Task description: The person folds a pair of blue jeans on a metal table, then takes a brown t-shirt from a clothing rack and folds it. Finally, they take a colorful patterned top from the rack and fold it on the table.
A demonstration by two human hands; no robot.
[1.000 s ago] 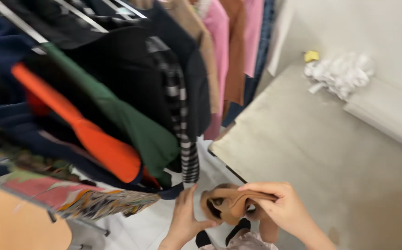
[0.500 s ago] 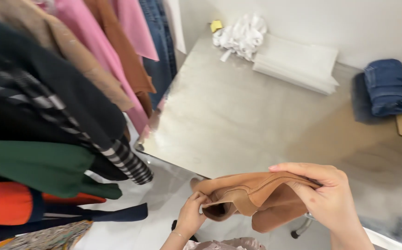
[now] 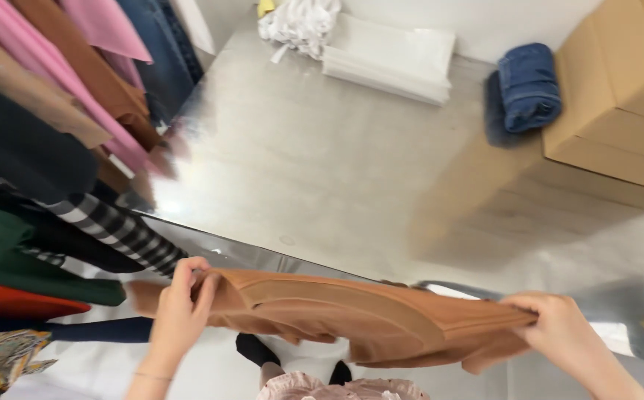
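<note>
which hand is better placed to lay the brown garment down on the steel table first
Probably the right hand: it grips the brown garment's end right at the steel table's near edge, with bare metal just ahead. The left hand holds the other end out past the table's corner, near the hanging clothes.

held garment [image 3: 352, 322]: tan-brown, ribbed | table [image 3: 322, 163]: shiny silver-grey metal | rolled jeans [image 3: 529, 85]: dark blue | box [image 3: 618, 89]: plain brown cardboard | folded sheets [image 3: 392, 55]: white | crumpled cloth [image 3: 300, 22]: white | hanging clothes [image 3: 55, 133]: pink, rust brown, black, green, red, one sleeve [image 3: 122, 233] black-and-white striped
</note>
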